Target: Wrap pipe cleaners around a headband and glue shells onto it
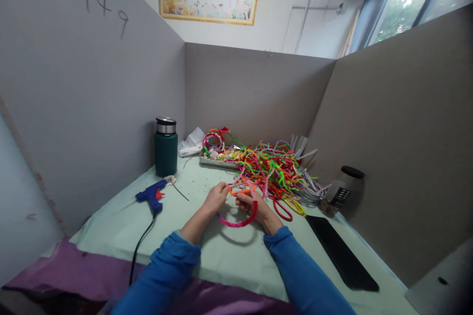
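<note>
A ring wrapped in pink, red and orange fuzzy stems (236, 224) is held up over the table's middle, its lower curve hanging between my hands. My left hand (216, 198) is closed on the ring's upper left part, fingertips pinched together. On the other side, my right hand (254, 205) has its fingers closed around the ring's right part, where an orange stem and a pale pink stem stick out. Just beyond both hands lies a big tangled pile of colourful fuzzy stems (275, 165).
A blue glue gun (151, 197) with a black cord and a dark green bottle (166, 150) stand left. Behind is a metal tray (218, 162). Right are yellow-handled scissors (294, 206), a black flat object (342, 253) and a tilted clear jar (338, 192). Grey partitions surround the table.
</note>
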Demonstrator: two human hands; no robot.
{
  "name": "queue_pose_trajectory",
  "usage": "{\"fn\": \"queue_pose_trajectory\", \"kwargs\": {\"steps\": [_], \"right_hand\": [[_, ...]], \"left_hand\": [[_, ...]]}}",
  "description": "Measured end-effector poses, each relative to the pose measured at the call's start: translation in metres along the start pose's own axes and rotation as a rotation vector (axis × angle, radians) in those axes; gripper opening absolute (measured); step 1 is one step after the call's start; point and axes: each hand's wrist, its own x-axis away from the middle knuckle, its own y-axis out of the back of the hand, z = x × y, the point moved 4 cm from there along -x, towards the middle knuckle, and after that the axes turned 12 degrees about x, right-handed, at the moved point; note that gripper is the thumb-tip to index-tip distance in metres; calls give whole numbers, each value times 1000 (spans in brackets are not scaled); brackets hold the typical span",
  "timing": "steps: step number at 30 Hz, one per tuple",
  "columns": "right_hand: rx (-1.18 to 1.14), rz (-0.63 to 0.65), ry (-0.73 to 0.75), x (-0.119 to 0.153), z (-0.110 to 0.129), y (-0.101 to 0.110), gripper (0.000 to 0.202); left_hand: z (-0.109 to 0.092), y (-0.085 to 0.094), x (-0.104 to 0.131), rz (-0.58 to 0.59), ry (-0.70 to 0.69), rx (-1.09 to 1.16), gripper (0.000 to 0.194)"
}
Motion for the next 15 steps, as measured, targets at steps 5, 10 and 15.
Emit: {"fn": "queue_pose_trajectory", "kwargs": {"steps": [5, 10, 15], "right_hand": [[-71, -29, -51, 1, 1, 2, 31], [-78, -15, -48, 0, 1, 1, 35], [-111, -58, -28, -3, -3, 3, 32]], "left_hand": [[-6, -4, 5, 130, -71, -136, 16], [-16, -5, 13, 147, -118, -274, 15], [-16, -7, 12, 120, -164, -365, 19]]}}
